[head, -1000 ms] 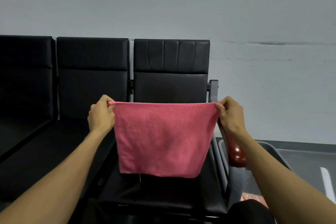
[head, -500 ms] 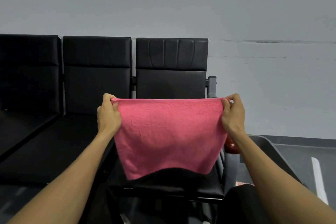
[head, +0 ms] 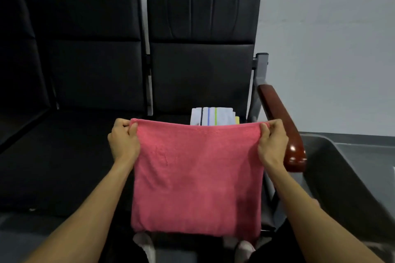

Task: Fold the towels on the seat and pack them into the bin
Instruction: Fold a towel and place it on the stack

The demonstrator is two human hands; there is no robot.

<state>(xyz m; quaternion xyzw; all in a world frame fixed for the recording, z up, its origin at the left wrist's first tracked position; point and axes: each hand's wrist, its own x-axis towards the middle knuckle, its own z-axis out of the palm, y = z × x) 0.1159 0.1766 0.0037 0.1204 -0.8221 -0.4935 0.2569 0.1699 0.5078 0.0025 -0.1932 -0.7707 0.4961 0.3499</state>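
Towel, pink [head: 197, 179]: hangs flat and spread in front of the rightmost seat [head: 171, 118], held by its two top corners; the top edge is taut and level, which lets the cloth drop straight and square for a fold. The lower edge hangs past the seat's front, so the cloth is not yet laid down.
Seat row: black padded seats along a grey wall; the flat cushion serves as the folding surface, judged from the task.
Bin [head: 333, 177]: grey, on the floor just right of the seat, within reach for packing; its inside is not visible.
Armrest [head: 282, 126]: dark wood, between seat and bin, just beside the right hand.
Striped stack [head: 210, 116]: pale folded cloths with coloured stripes, at the back of the seat, partly hidden behind the pink towel.
Left hand [head: 124, 142]: fingers curled, gripping the top left corner.
Right hand [head: 272, 143]: fingers curled, gripping the top right corner.
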